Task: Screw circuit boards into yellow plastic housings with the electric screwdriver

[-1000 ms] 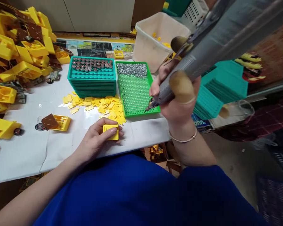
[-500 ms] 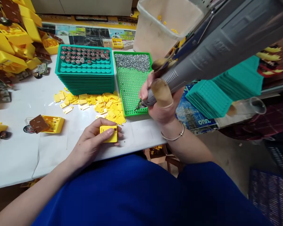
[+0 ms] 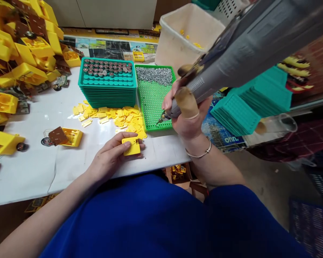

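Step in hand, as judged: bringing the power screwdriver to the near end of the green tray; bit contact cannot be confirmed. The next move likely calls for steady aim. Right hand wraps the screwdriver; left hand clamps a yellow case, left of the tray's near edge.

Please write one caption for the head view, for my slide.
Left hand holds a small yellow plastic case; right hand grips a grey cylindrical screwdriver, its tip at a green perforated plastic tray.

The top-right corner cuts off the grey power tool.
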`<state>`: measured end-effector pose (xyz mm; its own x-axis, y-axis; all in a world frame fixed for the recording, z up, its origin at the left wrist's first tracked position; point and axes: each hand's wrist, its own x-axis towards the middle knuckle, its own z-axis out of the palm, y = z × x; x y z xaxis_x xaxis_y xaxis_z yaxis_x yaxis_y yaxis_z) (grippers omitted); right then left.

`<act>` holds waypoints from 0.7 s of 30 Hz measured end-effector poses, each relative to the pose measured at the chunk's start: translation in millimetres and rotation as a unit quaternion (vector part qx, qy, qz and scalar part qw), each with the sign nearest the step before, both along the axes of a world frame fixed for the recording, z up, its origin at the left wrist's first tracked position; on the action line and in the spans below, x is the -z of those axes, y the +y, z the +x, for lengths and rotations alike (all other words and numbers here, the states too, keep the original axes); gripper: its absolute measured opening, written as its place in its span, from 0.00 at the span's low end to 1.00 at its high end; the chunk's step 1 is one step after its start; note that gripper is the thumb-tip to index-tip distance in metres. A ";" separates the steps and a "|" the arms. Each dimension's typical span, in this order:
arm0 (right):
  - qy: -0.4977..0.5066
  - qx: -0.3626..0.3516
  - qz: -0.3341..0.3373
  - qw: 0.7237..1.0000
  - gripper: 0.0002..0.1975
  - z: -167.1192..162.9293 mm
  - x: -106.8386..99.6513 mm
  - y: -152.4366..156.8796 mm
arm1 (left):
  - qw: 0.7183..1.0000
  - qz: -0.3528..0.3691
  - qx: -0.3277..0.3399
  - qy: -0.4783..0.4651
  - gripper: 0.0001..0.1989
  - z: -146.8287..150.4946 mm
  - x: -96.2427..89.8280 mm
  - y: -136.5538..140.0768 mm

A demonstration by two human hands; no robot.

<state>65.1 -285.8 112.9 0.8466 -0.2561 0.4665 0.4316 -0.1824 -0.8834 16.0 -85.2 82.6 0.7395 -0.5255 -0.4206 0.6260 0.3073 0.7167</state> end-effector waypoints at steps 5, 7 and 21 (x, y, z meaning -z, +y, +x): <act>-0.048 -0.030 -0.009 0.998 0.21 -14.1 -27.4 20.6 | 1.000 -0.013 -0.016 0.004 0.11 -0.4 1.1 -2.8; -0.032 -0.055 -0.025 0.998 0.21 -21.9 -32.3 30.8 | 1.000 -0.016 -0.019 0.005 0.11 -0.4 1.5 -3.3; -0.011 -0.101 0.009 0.995 0.20 -31.3 -18.3 56.3 | 0.999 -0.036 -0.020 0.002 0.10 -0.4 6.4 -4.4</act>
